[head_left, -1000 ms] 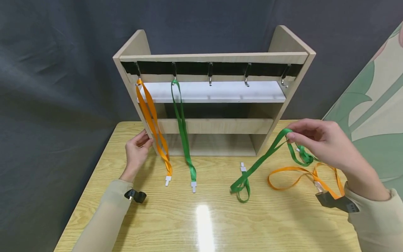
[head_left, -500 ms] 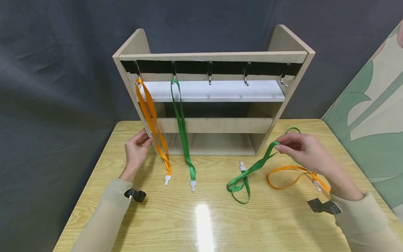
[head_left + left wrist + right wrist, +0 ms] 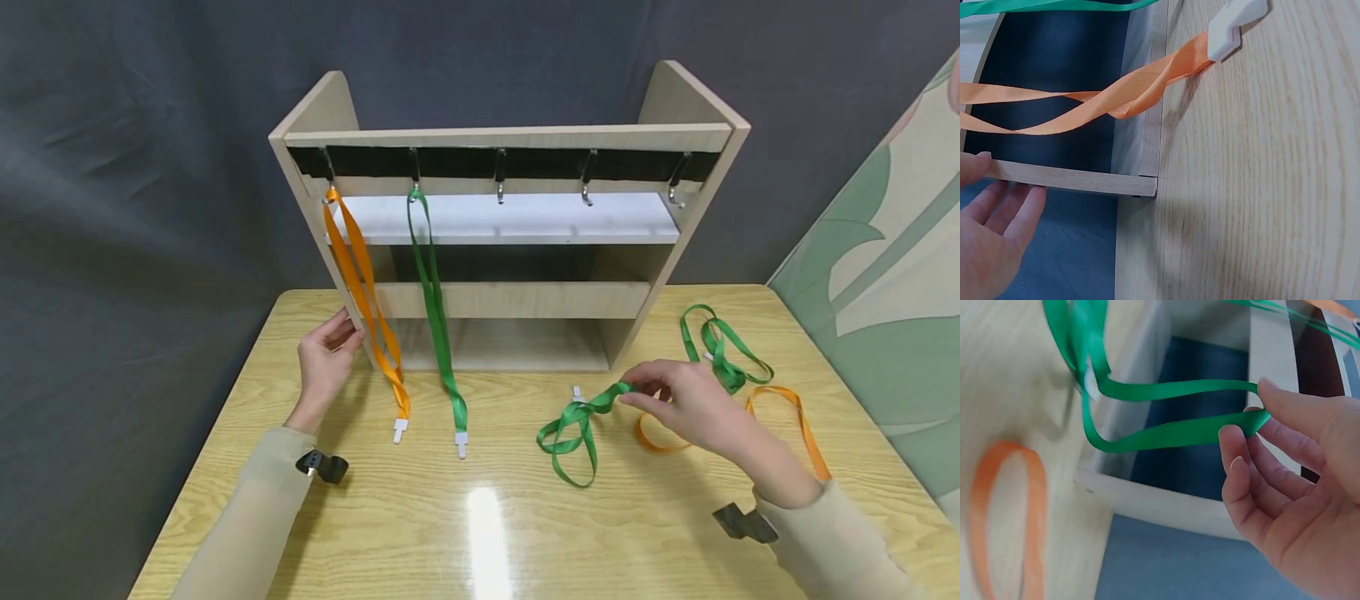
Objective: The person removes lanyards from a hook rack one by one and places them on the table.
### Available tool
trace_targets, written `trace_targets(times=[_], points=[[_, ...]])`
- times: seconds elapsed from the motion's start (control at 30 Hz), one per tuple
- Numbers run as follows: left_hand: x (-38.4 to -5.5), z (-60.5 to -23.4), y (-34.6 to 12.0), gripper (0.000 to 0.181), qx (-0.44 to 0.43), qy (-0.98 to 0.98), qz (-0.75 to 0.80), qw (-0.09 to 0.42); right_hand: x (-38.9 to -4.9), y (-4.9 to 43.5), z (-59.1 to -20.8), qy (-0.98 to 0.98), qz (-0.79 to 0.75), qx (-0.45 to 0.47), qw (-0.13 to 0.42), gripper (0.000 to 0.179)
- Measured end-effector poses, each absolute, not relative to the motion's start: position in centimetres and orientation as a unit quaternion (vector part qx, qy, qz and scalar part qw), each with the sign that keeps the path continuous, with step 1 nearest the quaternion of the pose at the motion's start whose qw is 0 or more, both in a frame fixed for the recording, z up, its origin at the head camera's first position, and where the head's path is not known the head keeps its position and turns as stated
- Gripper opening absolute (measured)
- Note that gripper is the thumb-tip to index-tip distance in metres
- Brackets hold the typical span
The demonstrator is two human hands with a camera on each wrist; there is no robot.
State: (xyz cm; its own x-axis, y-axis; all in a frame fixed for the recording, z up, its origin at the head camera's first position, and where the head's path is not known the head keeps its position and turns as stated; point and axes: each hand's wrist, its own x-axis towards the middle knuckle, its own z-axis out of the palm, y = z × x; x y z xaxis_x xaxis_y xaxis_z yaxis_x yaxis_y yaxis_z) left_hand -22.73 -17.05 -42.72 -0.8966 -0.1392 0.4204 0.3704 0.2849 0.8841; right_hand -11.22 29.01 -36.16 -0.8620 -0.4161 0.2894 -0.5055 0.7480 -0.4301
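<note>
In the head view, my right hand [image 3: 690, 404] pinches the looped end of a green lanyard [image 3: 603, 402] low over the table; its other end lies coiled with a white clip. The right wrist view has the green loop [image 3: 1172, 434] between thumb and fingers. My left hand [image 3: 326, 358] holds the left side panel of a wooden shelf rack [image 3: 510, 302], thumb and fingers on either side of the panel edge [image 3: 1072, 177] in the left wrist view. From the rack's two leftmost hooks hang an orange lanyard [image 3: 392, 375] and a green hanging lanyard [image 3: 437, 312].
Three bare hooks, one being the middle hook [image 3: 501, 187], line the black strip to the right. Another green lanyard [image 3: 726, 367] and an orange loose lanyard [image 3: 806, 429], partly behind my right arm, lie on the table's right side. A dark curtain [image 3: 150, 167] stands behind.
My right hand has moved left and down, lowering the green loop from beside the rack's right side towards the table. The left hand has stayed on the rack.
</note>
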Motion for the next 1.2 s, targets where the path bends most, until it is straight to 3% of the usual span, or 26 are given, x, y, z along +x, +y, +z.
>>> trace_targets(times=[0.67, 1.0, 1.2], points=[[-23.0, -43.1, -17.2, 0.041, -0.087, -0.774, -0.585, 0.227, -10.1, 27.8, -41.7, -0.918, 0.301, 0.255, -0.032, 0.006], [-23.0, -43.1, -17.2, 0.042, -0.086, -0.773, -0.588, 0.223, -9.9, 27.8, -43.1, -0.909, 0.315, 0.251, -0.11, 0.014], [-23.0, -43.1, -17.2, 0.041, -0.087, -0.773, -0.587, 0.223, -9.7, 27.9, -43.3, -0.906, 0.321, 0.253, -0.114, 0.019]])
